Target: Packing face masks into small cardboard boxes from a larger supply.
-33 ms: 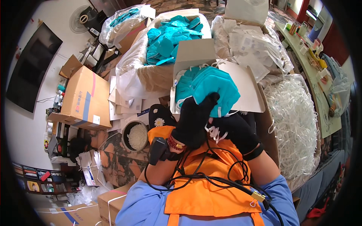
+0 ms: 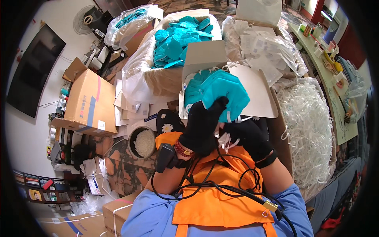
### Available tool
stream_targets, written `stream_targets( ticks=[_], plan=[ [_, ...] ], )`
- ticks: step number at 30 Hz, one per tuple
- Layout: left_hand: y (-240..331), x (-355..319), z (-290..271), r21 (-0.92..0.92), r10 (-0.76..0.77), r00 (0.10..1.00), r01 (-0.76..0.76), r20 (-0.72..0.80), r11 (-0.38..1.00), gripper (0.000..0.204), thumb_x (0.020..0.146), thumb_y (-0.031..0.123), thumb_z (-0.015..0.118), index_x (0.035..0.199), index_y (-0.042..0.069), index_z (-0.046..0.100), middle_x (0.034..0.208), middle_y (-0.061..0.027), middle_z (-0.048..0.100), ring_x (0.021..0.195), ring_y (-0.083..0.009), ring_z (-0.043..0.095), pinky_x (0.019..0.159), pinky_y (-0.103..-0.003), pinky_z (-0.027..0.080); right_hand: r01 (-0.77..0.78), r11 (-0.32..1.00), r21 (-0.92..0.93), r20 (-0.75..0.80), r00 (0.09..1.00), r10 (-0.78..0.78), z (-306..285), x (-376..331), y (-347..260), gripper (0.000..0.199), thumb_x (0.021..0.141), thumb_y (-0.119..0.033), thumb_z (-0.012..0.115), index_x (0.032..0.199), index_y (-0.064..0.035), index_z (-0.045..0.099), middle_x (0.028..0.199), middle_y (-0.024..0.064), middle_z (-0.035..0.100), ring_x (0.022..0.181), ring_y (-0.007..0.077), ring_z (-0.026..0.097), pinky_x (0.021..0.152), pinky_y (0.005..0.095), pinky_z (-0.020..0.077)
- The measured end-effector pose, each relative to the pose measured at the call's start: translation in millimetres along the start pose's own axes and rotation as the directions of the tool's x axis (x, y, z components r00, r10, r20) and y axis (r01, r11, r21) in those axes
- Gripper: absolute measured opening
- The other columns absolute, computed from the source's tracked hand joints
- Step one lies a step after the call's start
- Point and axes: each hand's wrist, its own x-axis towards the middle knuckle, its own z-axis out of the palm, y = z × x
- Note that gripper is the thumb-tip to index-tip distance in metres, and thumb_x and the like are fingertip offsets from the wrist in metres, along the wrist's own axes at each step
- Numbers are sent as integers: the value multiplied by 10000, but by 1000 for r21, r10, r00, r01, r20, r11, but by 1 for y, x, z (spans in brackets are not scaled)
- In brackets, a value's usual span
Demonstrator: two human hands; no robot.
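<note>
My left hand (image 2: 201, 126), in a black glove, is closed on a teal cup-shaped face mask (image 2: 227, 93), its thumb lying over the front. Behind this mask, more teal masks lie in an open box (image 2: 204, 53) with pale cardboard flaps. My right hand (image 2: 250, 136), gloved in black too, is closed at the mask's lower edge on white ear loops (image 2: 226, 141). The loops dangle between both hands above my orange apron (image 2: 213, 207). The right fingertips are partly hidden.
Beyond the box stands a lined carton of teal masks (image 2: 173, 45). At right, a carton holds a heap of white straps (image 2: 306, 130), with clear packets (image 2: 264, 47) behind it. A pot of white bits (image 2: 144, 143) sits left of my knee. Black cables (image 2: 213, 185) cross my lap.
The mask has shifted very slightly left and down with my left hand. My right hand and the loops have moved a little; both hands keep their hold.
</note>
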Motion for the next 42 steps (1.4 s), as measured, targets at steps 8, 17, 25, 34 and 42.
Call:
stream_targets(
  ticks=[8,17,25,34,42],
  plan=[
    [-40,-10,-24,318,322,889,-423,324,849,257,896,105,630,1132,2,631,943,-59,656,869,-143,622,779,-271,494,-17,984,178,-44,999,26,4,-11,6,236,924,-246,633,1063,-56,654,846,-30,629,774,43,585,676,219,468],
    [-41,-37,1,123,-123,972,99,201,987,328,949,134,566,1245,-7,574,1168,-82,631,1057,-172,601,934,-298,467,484,383,-787,76,691,-718,-10,-17,-8,385,779,-18,683,1156,4,607,1050,95,662,931,228,649,889,329,498],
    [-48,-57,4,125,44,970,-75,240,989,212,930,188,616,1069,29,592,957,-61,604,865,-171,586,766,-327,487,202,325,-924,-141,609,-780,-66,-15,-18,378,810,-69,647,1178,-41,566,1112,108,616,995,197,600,888,319,486],
    [-65,65,-51,300,333,931,-365,152,882,318,961,303,551,1227,132,584,868,30,593,758,-103,553,605,-266,442,115,989,-93,-530,835,-147,-172,-82,-33,238,881,-239,688,1001,-52,600,801,1,564,734,73,554,626,220,471],
    [34,238,-88,-600,-108,896,373,430,708,525,941,481,524,1213,33,546,1148,-129,642,1068,-236,611,964,-388,481,-131,947,-294,-188,979,78,-55,-57,-39,254,818,-174,702,1028,-49,636,819,6,645,711,65,600,582,202,457]
  ],
)
